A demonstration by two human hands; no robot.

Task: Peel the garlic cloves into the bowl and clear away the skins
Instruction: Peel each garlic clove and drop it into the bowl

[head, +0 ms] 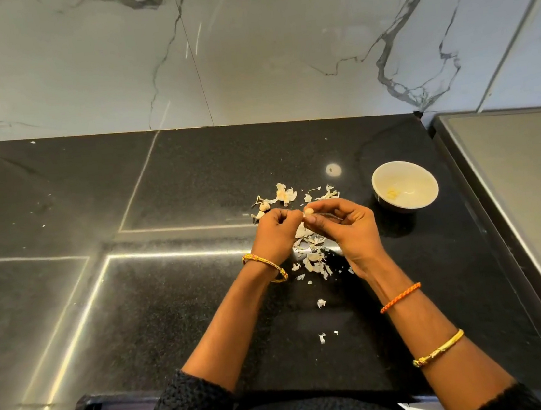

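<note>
A: Entry, head view. Where is the clove?

B: One garlic clove sits between the two hands, above the black bench. The right hand pinches it at thumb and fingertips; the rest of that hand's fingers are curled loosely.

A: Left hand?

B: The left hand has its fingers curled in, tips meeting the clove from the left side. Its grip is pressed together on the clove or its skin; which of the two I cannot tell.

A: Bowl?

B: White bowl stands on the bench to the right of the hands, apart from them. Something small and pale yellow lies on its bottom, probably peeled garlic.

A: Skins?

B: Loose skins lie in a scatter on the bench under and between the wrists, with a few scraps nearer the person. A second scatter lies just beyond the hands; a few unpeeled cloves sit at its left edge.

A: Surroundings?

B: Marble-patterned wall behind the bench. Bangles on both wrists, an orange cord on the right forearm.
</note>
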